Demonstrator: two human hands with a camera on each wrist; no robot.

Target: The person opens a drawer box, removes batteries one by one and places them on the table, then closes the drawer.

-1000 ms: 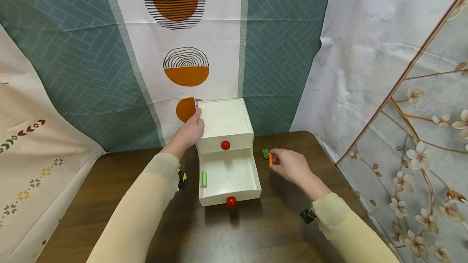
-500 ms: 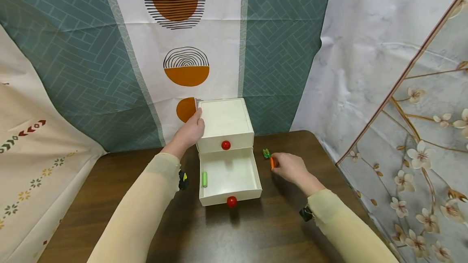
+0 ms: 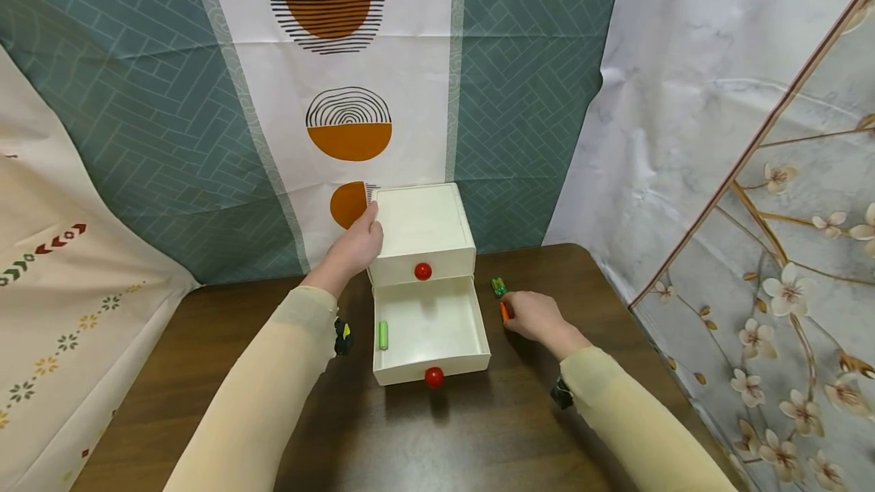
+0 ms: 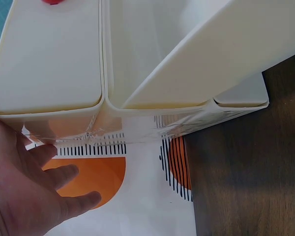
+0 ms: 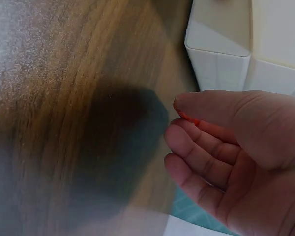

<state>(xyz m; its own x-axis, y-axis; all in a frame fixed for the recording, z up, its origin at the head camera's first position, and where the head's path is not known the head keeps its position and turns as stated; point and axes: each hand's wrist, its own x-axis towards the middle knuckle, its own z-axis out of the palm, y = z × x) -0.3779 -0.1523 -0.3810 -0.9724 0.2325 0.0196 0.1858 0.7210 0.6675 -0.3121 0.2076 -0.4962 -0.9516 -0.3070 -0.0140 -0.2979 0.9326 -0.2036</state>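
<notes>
Some room between drawer (image 3: 468, 364) edge, right fingers (image 5: 187, 147) pinching orange cylinder (image 3: 505, 312); left fingers (image 4: 64, 174) spread at cabinet (image 3: 424, 222).

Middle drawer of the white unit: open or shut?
Open: the middle drawer juts out well past the shut top drawer, its inside showing, a light-green cylinder lying in it.

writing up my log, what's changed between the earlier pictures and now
The right hand and the orange piece it pinches drew back slightly from the green pieces; nothing was let go. The left hand stayed against the cabinet, the light-green piece in the open drawer.
</notes>
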